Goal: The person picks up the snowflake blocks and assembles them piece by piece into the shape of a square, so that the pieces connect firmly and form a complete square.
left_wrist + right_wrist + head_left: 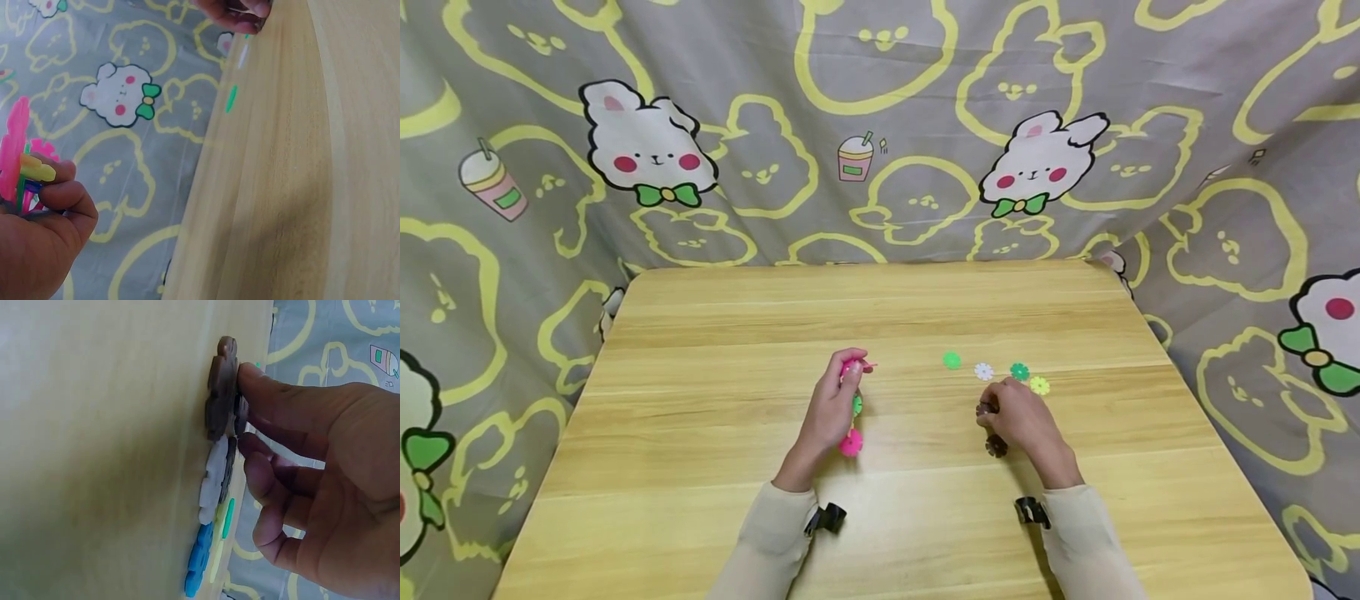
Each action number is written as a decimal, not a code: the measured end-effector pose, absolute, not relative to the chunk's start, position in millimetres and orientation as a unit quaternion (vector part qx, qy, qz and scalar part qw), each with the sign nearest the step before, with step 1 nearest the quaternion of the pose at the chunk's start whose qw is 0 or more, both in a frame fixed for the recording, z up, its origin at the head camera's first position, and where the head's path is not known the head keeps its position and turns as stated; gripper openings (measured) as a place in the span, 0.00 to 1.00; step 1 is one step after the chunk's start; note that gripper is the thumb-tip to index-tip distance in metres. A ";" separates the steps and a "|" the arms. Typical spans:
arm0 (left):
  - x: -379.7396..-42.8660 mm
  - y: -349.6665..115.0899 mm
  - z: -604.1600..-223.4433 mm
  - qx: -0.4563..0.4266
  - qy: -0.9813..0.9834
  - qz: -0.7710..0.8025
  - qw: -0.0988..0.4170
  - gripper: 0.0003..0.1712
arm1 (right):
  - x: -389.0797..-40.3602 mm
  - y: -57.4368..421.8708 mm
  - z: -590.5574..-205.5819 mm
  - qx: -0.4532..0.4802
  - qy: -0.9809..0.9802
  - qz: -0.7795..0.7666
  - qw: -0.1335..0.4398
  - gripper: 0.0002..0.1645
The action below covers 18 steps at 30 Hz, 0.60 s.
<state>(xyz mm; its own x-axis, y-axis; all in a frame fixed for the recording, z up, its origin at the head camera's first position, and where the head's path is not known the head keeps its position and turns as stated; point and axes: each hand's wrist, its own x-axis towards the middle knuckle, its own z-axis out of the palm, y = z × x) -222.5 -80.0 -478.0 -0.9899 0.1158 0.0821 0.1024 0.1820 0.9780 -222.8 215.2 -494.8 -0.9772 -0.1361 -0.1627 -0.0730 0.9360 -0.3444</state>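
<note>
My left hand point(831, 408) grips a cluster of joined flower-shaped plastic discs above the table. A pink disc point(851, 442) hangs at its lower end, with a green disc point(857, 406) above; a yellow disc point(37, 169) shows by the fingertips in the left wrist view. Over to the right, my right hand point(1026, 421) pinches a dark brown disc point(241, 415) between thumb and fingertip, low over the table. Another brown disc point(996, 446) lies just nearer my body. Beside those fingers are a white disc point(214, 481) and a blue disc point(199, 559), hidden by the hand in the head view.
Beyond the right hand lie loose discs on the wooden table point(700, 483): light green point(952, 360), white point(983, 372), dark green point(1019, 371) and yellow point(1040, 385). A patterned grey curtain point(925, 92) hangs behind the table and along both sides.
</note>
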 end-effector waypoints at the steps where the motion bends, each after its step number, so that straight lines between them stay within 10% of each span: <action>1: -222.3 -79.9 -477.8 0.071 0.768 0.636 0.005 0.16 | -223.1 215.5 -494.7 -0.051 0.978 -0.177 0.098 0.14; 18: -222.2 -73.9 -473.4 0.080 0.753 0.654 -0.002 0.15 | -236.4 175.5 -465.9 -0.101 0.904 -0.416 0.001 0.10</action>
<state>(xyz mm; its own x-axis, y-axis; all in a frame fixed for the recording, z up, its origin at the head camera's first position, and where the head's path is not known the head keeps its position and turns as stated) -222.2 -73.9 -473.4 -0.9872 0.1175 0.1082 0.1235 0.1326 0.9834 -236.4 175.5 -465.9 -0.9797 -0.1831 0.0822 -0.1815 0.6339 -0.7518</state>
